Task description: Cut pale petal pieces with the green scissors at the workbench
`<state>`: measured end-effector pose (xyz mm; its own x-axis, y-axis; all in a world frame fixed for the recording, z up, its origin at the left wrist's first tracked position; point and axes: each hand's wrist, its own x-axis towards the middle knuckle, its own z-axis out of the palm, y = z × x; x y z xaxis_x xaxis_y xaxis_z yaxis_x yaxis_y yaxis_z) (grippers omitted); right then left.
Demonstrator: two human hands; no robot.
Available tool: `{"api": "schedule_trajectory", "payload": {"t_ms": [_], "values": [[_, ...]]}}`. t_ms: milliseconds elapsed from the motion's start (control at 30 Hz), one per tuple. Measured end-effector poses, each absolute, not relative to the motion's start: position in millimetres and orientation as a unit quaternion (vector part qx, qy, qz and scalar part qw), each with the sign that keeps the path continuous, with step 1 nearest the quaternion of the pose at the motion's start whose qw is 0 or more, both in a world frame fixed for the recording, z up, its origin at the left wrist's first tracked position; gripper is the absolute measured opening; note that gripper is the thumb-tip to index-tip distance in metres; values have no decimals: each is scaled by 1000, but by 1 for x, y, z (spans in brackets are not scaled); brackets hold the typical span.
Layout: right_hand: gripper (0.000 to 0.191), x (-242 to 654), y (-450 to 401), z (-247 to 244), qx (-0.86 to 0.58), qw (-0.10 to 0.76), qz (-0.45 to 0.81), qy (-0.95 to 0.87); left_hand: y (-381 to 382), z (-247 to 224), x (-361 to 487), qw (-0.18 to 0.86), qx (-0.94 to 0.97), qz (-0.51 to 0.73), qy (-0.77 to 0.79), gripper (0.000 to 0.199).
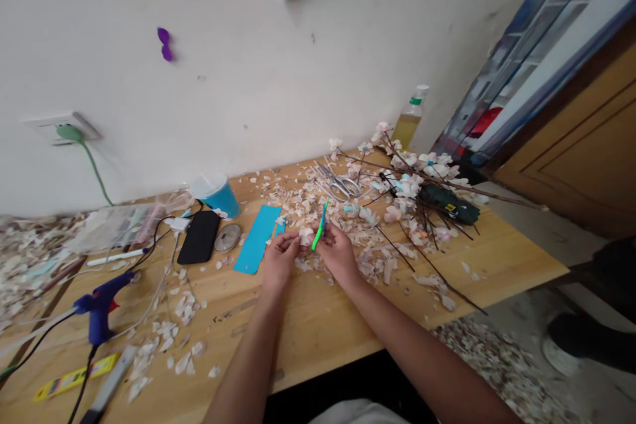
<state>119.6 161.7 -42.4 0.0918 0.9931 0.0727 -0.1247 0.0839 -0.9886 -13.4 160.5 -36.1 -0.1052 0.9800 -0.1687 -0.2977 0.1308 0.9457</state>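
My left hand (281, 252) is closed in a pinch on a pale petal piece (305, 233), above the wooden table. Close beside it, my right hand (338, 253) grips a slim bright-green and blue tool (318, 236) that stands nearly upright between the fingers; its exact kind is too small to tell. Loose pale petals (308, 202) lie scattered behind and around both hands. A blue sheet (257, 238) rests just left of my left hand. Behind my right hand are metal scissors (342, 187), lying among the petals.
Branches with pale blossoms (410, 185) lie at the right, near a bottle of yellow liquid (408, 122). Leftward are a blue cup (223, 200), a black phone (199, 237), a round tin (228, 237), a blue glue gun (102, 308) with cords, and a utility knife (112, 381).
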Motion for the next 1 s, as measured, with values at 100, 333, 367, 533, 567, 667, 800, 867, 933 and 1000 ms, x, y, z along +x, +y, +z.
{"api": "schedule_trajectory", "payload": {"t_ms": [100,333,367,533,567,667,800,867,933,1000], "values": [[30,119,158,-51,-488,563,460,-483,159,-39,-13,530,377,571,501,46],[28,127,151,-57,-508,564,438,-482,153,-42,-9,547,412,549,479,45],[28,128,151,-57,-507,564,443,-479,152,-43,-8,555,416,544,472,45],[30,131,151,-57,-467,550,488,-492,153,-42,-8,578,406,533,466,47],[31,130,151,-57,-454,547,497,-498,154,-42,-9,584,398,533,466,48],[31,128,150,-58,-433,540,515,-504,154,-43,-14,616,382,521,450,47],[31,128,150,-60,-443,559,504,-487,151,-42,-16,651,351,521,426,35],[30,128,150,-60,-447,565,495,-485,149,-39,-14,663,319,534,417,35],[29,128,149,-60,-451,560,486,-496,148,-36,-12,671,295,544,408,39],[28,127,148,-59,-458,548,476,-514,148,-35,-11,672,293,543,409,42]]}}
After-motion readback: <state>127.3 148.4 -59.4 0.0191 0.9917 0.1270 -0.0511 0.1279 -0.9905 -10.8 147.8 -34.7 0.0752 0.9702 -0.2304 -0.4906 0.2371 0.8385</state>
